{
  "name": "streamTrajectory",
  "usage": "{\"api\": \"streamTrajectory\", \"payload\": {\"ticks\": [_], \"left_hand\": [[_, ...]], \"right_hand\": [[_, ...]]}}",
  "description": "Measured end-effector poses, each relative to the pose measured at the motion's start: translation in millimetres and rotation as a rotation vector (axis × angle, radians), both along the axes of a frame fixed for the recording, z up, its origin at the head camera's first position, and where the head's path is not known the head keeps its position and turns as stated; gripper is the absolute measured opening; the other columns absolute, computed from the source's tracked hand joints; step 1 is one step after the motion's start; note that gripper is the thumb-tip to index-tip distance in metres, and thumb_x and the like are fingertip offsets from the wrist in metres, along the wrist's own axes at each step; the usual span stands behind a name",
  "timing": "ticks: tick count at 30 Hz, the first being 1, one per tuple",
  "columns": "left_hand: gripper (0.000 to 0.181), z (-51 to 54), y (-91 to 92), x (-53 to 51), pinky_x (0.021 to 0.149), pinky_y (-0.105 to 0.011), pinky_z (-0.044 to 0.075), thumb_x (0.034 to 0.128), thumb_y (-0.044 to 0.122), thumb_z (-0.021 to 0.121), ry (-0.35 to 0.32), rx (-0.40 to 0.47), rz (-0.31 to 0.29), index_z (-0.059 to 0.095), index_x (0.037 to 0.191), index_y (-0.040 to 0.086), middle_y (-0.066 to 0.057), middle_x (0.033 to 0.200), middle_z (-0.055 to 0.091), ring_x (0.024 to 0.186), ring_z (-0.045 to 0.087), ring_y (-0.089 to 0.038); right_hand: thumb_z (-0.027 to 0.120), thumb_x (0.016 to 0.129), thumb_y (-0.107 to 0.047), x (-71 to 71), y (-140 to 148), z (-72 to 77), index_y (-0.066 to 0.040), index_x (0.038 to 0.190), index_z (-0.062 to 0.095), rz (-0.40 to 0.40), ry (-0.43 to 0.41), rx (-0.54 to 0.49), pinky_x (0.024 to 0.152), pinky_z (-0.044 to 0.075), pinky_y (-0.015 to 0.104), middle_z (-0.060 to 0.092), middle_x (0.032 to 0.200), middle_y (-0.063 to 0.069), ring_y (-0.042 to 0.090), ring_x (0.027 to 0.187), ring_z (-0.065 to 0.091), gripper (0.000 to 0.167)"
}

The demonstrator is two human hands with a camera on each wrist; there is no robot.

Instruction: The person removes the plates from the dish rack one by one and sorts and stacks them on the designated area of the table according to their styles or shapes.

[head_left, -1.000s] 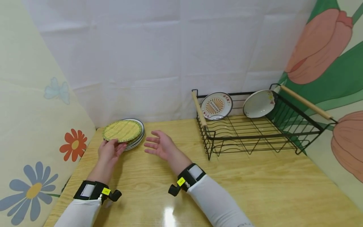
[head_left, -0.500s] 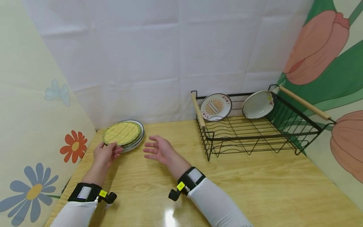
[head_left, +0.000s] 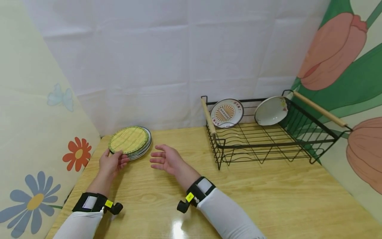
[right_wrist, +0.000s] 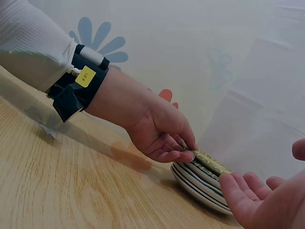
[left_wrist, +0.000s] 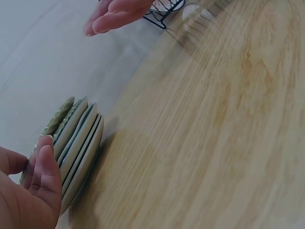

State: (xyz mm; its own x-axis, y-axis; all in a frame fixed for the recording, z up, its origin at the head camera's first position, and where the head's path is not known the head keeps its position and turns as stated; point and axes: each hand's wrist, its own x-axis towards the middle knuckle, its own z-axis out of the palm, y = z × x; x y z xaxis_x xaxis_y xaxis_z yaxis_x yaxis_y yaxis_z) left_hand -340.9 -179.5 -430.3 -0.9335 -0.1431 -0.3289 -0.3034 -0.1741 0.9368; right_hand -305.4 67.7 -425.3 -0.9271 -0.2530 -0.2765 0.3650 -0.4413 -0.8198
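A round yellow plate with a green patterned rim lies on top of a stack of plates at the table's back left. My left hand pinches its near edge, thumb above and fingers at the underside. In the left wrist view, the stacked plates show their pale rims edge-on beside the fingers. Just right of the stack, my right hand hovers with its fingers extended and holds nothing. The right wrist view has the right hand's fingers in front of part of the stack.
A black wire dish rack with wooden handles stands at the right. A white plate with an orange sunburst leans at its back left, and a white bowl tilts farther right. White cloth hangs behind the wooden table.
The yellow plate's near edge has come down closer to the stack. My left hand has shifted slightly down and left while holding it. The right hand has hardly moved.
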Motion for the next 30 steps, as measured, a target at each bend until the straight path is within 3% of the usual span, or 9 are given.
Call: {"api": "streamTrajectory", "payload": {"ticks": [8, 10, 15, 19, 24, 27, 30], "left_hand": [[0.068, -3.0, -3.1, -1.5, 0.064, -0.025, 0.062, 0.1088, 0.022, 0.048, 0.008, 0.010, -0.026, 0.013, 0.166, 0.026, 0.004, 0.079, 0.071, 0.067, 0.072, -0.008], [0.068, 4.2, -1.4, 3.1, 0.064, -0.026, 0.062, 0.1086, 0.021, 0.047, 0.003, 0.020, -0.037, 0.012, 0.167, 0.025, 0.003, 0.079, 0.070, 0.067, 0.072, -0.009], [0.070, 16.0, 0.3, 10.5, 0.066, -0.028, 0.062, 0.1086, 0.020, 0.045, -0.017, 0.032, -0.055, 0.006, 0.167, 0.024, 0.001, 0.080, 0.071, 0.069, 0.073, -0.011], [0.078, 8.7, -2.3, 10.4, 0.065, -0.026, 0.061, 0.1096, 0.025, 0.043, -0.017, 0.018, -0.055, -0.010, 0.165, 0.030, 0.003, 0.082, 0.071, 0.070, 0.073, -0.009], [0.080, 13.9, 2.5, 17.6, 0.067, -0.024, 0.061, 0.1104, 0.029, 0.041, 0.028, 0.023, -0.087, -0.020, 0.162, 0.033, 0.005, 0.087, 0.074, 0.074, 0.074, -0.007], [0.076, 25.0, 10.9, 23.3, 0.073, -0.024, 0.062, 0.1108, 0.030, 0.040, 0.073, 0.075, -0.134, -0.015, 0.164, 0.032, 0.006, 0.096, 0.075, 0.082, 0.076, -0.007], [0.071, 38.2, 24.5, 30.9, 0.081, -0.025, 0.062, 0.1109, 0.031, 0.040, 0.111, 0.137, -0.184, -0.005, 0.166, 0.029, 0.008, 0.103, 0.074, 0.092, 0.076, -0.008]], "right_hand": [[0.053, 0.104, -0.030, -0.6, -0.7, -1.6, -0.005, 0.144, 0.053, 0.001, -0.007, -0.003, 0.102, 0.056, 0.052, 0.064, 0.132, 0.024, 0.037, 0.113, 0.070, 0.047], [0.054, 0.103, -0.030, -1.2, -0.9, -1.7, -0.005, 0.143, 0.054, -0.002, -0.010, -0.001, 0.100, 0.058, 0.051, 0.066, 0.126, 0.021, 0.033, 0.106, 0.072, 0.047], [0.055, 0.103, -0.031, -2.2, -1.4, -1.5, -0.007, 0.142, 0.055, -0.005, -0.013, -0.005, 0.097, 0.060, 0.049, 0.067, 0.125, 0.020, 0.038, 0.113, 0.070, 0.046], [0.054, 0.103, -0.032, -0.2, 0.0, 3.6, -0.008, 0.144, 0.054, 0.010, 0.008, -0.005, 0.095, 0.060, 0.048, 0.061, 0.138, 0.026, 0.035, 0.111, 0.071, 0.047], [0.051, 0.105, -0.032, 4.8, 7.7, 25.9, -0.010, 0.148, 0.051, 0.052, 0.095, 0.016, 0.090, 0.062, 0.042, 0.065, 0.130, 0.021, 0.027, 0.101, 0.071, 0.048], [0.047, 0.107, -0.029, 6.8, 17.5, 47.8, -0.009, 0.150, 0.049, 0.080, 0.180, 0.053, 0.087, 0.062, 0.039, 0.064, 0.133, 0.023, 0.025, 0.100, 0.069, 0.048], [0.046, 0.107, -0.026, 7.8, 33.0, 75.2, -0.010, 0.151, 0.048, 0.105, 0.271, 0.113, 0.095, 0.060, 0.042, 0.060, 0.140, 0.024, 0.028, 0.108, 0.068, 0.046]]}}
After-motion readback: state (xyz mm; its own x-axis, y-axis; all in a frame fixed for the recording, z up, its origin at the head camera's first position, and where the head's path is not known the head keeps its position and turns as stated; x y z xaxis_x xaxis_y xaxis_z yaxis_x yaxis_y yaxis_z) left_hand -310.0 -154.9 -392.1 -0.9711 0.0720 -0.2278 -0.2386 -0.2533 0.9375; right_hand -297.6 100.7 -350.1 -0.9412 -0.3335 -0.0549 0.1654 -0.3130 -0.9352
